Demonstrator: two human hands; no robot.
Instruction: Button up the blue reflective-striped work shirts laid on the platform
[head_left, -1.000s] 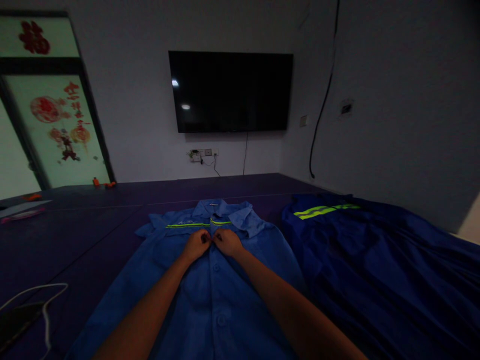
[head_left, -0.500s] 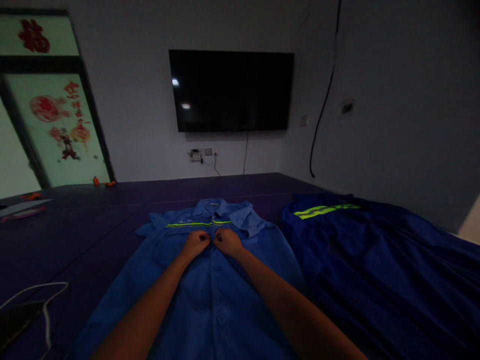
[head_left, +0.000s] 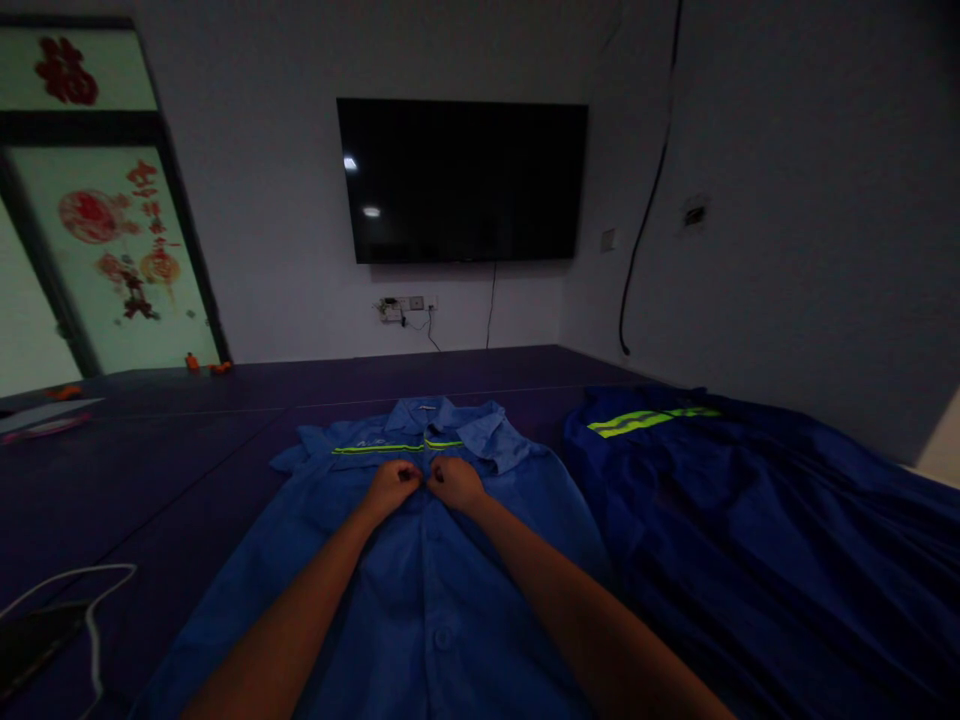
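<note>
A light blue work shirt (head_left: 420, 590) with a yellow-green reflective stripe lies flat, front up, on a dark purple table (head_left: 187, 440), its collar pointing away from me. My left hand (head_left: 391, 487) and my right hand (head_left: 454, 482) meet at the shirt's button placket just below the stripe. Both hands are closed in a pinch on the placket edges, fingertips almost touching each other. Buttons run down the placket toward me, between my forearms.
A darker blue garment (head_left: 750, 520) with a reflective stripe lies spread to the right of the shirt. A phone with a white cable (head_left: 67, 600) rests at the near left edge. A black TV (head_left: 461, 180) hangs on the far wall, and a decorated window (head_left: 105, 250) stands at left.
</note>
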